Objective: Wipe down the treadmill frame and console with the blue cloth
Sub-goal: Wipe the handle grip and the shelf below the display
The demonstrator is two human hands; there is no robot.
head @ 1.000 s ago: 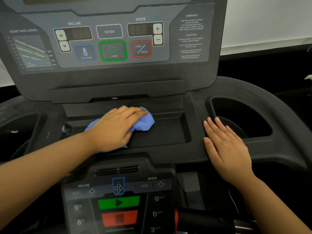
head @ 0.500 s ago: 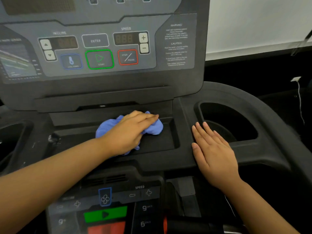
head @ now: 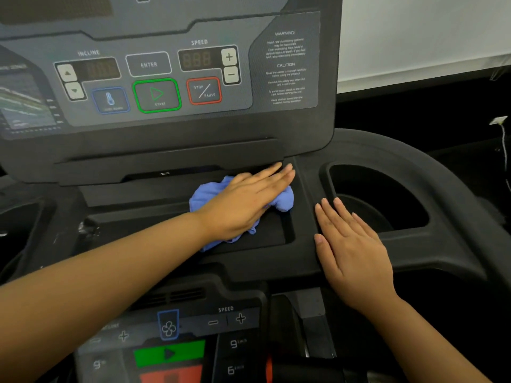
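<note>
Dark tray [head: 132,225] below console [head: 290,128]: left hand [head: 243,208] presses blue cloth [head: 206,193] into its 2 o'clock corner, grip apart, nothing clamped. Right hand [head: 354,252] lies flat on frame [head: 442,244] at 3 o'clock, grip apart. Risks: unclamped cloth slides out from under the palm; an overshoot toward 12 bumps the start button [head: 157,95].

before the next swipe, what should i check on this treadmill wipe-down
1. The blue cloth is under the left hand: ok, flat fingers press it in the console tray.
2. The right hand is braced: ok, flat on the frame beside the cup holder.
3. Both hands are clear of the start button: ok.
4. The tray's left corner is clean: not ok, pale marks show.
5. The cup holder is wiped: cannot tell.
</note>
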